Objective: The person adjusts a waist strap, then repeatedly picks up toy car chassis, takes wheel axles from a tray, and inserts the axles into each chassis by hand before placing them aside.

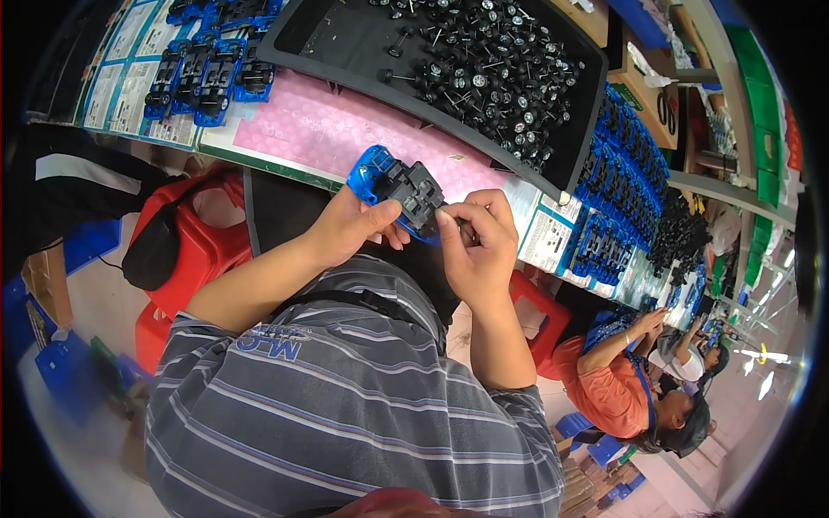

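Held in front of me over the table's near edge is a blue toy car point(413, 192), its black underside turned up. My left hand point(352, 226) grips it along the near side, thumb against the chassis. At the car's right end, my right hand point(480, 242) is closed with thumb and forefinger pinched together. What sits in that pinch is mostly hidden; a small dark part shows at the fingers. Beyond the car, a black tray point(345, 43) holds many small black wheels on metal axles point(492, 73).
Pink bubble wrap point(319, 129) lies on the table. Upturned blue cars point(207, 73) stand at the left, with rows of blue cars point(617, 173) at the right beside a heap of black parts point(678, 237). A red stool point(186, 224) is left; a co-worker in orange point(604, 380) sits right.
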### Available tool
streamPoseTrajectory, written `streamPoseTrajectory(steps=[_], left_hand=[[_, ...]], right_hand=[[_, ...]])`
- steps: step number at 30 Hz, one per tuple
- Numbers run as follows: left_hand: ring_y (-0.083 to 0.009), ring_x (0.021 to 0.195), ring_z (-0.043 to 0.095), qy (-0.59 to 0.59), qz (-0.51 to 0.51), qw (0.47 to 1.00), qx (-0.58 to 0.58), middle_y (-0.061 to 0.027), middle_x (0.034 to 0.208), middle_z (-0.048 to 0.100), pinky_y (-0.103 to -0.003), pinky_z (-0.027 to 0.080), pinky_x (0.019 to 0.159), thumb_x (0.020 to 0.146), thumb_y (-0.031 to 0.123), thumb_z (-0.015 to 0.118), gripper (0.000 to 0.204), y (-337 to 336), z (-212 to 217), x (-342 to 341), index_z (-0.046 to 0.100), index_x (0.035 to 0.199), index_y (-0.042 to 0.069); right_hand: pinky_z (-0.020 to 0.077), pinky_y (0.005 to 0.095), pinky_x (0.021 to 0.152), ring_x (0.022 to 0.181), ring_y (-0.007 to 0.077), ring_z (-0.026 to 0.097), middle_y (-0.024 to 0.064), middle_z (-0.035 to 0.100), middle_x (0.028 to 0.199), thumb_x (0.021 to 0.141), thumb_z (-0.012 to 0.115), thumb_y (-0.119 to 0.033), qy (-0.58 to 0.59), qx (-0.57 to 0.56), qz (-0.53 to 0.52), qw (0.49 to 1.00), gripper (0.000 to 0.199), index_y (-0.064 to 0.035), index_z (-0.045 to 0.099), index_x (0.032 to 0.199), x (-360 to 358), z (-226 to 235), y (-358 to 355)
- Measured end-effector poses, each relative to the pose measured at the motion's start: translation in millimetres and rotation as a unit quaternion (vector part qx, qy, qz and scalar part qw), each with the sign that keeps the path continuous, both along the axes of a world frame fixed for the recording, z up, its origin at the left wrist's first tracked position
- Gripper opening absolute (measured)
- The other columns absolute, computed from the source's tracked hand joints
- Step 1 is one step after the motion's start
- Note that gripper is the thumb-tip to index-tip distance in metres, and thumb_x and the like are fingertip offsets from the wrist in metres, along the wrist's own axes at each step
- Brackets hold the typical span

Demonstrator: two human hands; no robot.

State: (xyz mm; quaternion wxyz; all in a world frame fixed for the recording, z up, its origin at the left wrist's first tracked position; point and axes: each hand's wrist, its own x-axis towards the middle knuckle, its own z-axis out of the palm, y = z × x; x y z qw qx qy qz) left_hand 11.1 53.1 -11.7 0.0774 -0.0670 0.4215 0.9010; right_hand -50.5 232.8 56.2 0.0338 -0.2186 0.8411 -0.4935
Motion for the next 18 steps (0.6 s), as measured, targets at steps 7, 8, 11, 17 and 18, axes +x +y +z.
streamPoseTrajectory(steps=[7,8,11,17,18], left_hand=[[-0.0134,0.071,0.069,0.01,-0.035,0.999,-0.018,-0.0066,0.089,0.07,-0.022,0.051,0.06,0.093,0.04,0.07,0.047,-6.3,-6.3,-0.5,0.055,0.121,0.005],[-0.016,0.076,0.069,0.013,-0.053,0.998,-0.039,-0.0093,0.096,0.069,-0.026,0.055,0.064,0.093,0.044,0.069,0.055,-7.7,-9.0,0.3,0.051,0.126,0.004],[-0.0184,0.082,0.069,0.007,-0.064,0.996,-0.06,-0.0119,0.103,0.067,-0.031,0.059,0.068,0.092,0.045,0.069,0.062,-6.4,-7.7,-0.1,0.047,0.131,0.002],[-0.0181,0.08,0.069,-0.014,-0.049,0.996,-0.067,-0.0118,0.104,0.067,-0.029,0.058,0.065,0.095,0.034,0.067,0.051,-2.4,-3.0,-0.1,0.048,0.13,0.002],[-0.0181,0.079,0.069,-0.023,-0.057,0.995,-0.082,-0.0116,0.103,0.068,-0.029,0.058,0.065,0.096,0.031,0.065,0.048,-3.0,-1.7,0.0,0.048,0.13,0.002]], right_hand=[[0.0355,0.0238,0.05,0.057,0.0092,0.044,0.0052,0.053,0.088,0.083,0.075,0.001,0.003,0.005,0.012,1.0,0.008,0.0,0.07,0.089,-1.9,-4.9,1.5],[0.0362,0.0243,0.05,0.058,0.0099,0.045,0.0054,0.053,0.088,0.082,0.075,0.001,0.02,0.012,0.021,0.999,0.009,-0.0003,0.07,0.09,-2.2,-6.2,1.4],[0.0344,0.0216,0.051,0.06,0.0068,0.044,0.0045,0.053,0.091,0.083,0.075,0.001,0.034,0.02,0.019,0.999,0.008,0.0,0.072,0.091,-1.6,-8.4,0.8],[0.0391,0.0243,0.05,0.061,0.0106,0.049,0.0063,0.054,0.09,0.082,0.076,0.0,0.03,0.024,0.023,0.999,0.011,0.0004,0.071,0.093,-1.0,-8.5,2.5],[0.0391,0.0243,0.05,0.061,0.0106,0.049,0.0063,0.054,0.09,0.082,0.076,0.0,0.03,0.023,0.023,0.999,0.011,0.0004,0.071,0.093,-1.6,-8.4,4.1]])
